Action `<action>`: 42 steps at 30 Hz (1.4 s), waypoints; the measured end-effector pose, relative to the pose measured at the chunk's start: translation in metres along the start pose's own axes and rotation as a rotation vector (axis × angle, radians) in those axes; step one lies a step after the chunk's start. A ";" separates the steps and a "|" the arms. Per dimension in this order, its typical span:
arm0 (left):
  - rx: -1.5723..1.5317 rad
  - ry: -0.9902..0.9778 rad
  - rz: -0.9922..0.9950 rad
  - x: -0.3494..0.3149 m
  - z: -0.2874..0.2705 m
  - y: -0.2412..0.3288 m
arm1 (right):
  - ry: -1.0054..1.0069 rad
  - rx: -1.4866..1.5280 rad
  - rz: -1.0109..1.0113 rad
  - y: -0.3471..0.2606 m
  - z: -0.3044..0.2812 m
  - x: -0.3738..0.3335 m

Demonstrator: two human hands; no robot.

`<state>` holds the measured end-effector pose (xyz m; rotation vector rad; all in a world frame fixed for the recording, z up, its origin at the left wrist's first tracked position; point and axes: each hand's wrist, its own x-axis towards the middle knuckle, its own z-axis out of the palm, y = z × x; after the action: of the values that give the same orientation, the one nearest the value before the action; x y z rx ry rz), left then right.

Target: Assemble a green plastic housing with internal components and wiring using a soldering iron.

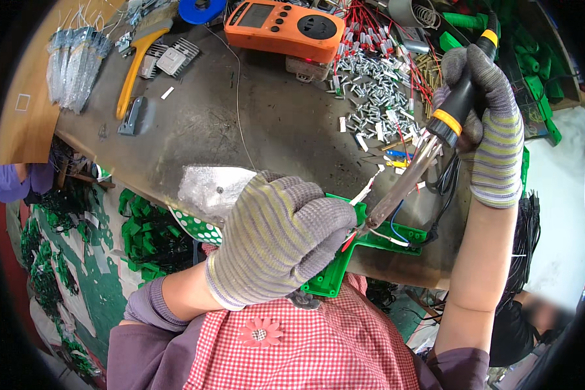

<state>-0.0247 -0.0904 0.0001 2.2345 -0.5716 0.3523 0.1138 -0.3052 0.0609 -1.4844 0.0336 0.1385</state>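
Note:
My right hand point(484, 123), in a striped grey knit glove, grips the black handle of a soldering iron point(396, 195) with yellow rings. Its metal barrel slants down and left, the tip over a green plastic housing point(331, 276) at the bench's near edge. A matching glove covers my left hand point(286, 237), closed at the housing with its fingertips beside the iron's tip. A thin solder wire point(240, 97) runs from a blue spool point(201, 10) down into the left hand; its end is hidden. Red, white and blue point(396, 224) wires lie in the housing.
Behind the hands are an orange meter point(286, 29), a heap of screws point(377, 88) and red-wired indicator lamps point(364, 32). A yellow-handled brush point(136, 65) and bagged parts point(78, 65) lie at far left. Green housings point(149, 234) are piled below the bench; another person's sleeve point(19, 185) shows left.

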 end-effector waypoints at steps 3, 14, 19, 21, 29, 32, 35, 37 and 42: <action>-0.013 -0.012 -0.004 0.002 -0.003 0.000 | 0.048 -0.012 0.004 0.000 0.004 -0.003; 0.109 0.120 -0.061 0.034 -0.015 -0.041 | 0.110 0.177 -0.094 -0.005 -0.042 0.002; 0.244 0.065 -0.169 0.034 -0.003 -0.060 | 0.057 0.220 -0.130 -0.014 -0.066 -0.012; 0.304 -0.042 -0.279 0.034 -0.001 -0.059 | 0.344 0.302 -0.279 -0.016 -0.064 -0.020; 0.143 -0.013 -0.282 0.031 -0.004 -0.052 | 0.296 -0.463 -0.657 0.014 -0.076 -0.010; 0.215 0.073 -0.218 0.037 -0.008 -0.041 | 0.233 -0.562 -0.755 0.026 -0.071 0.018; 0.185 0.057 0.038 0.028 -0.017 -0.035 | 0.182 -0.492 -0.637 0.035 -0.068 0.044; 0.078 -0.006 0.097 0.023 -0.021 -0.018 | 0.091 -0.473 -0.599 0.046 -0.082 0.067; -0.069 -0.062 0.103 0.011 -0.010 -0.006 | 0.187 -0.672 -0.349 0.052 -0.108 0.036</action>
<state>-0.0135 -0.0823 0.0079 2.1602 -0.7234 0.3122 0.1506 -0.4060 -0.0039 -2.1429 -0.1329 -0.3021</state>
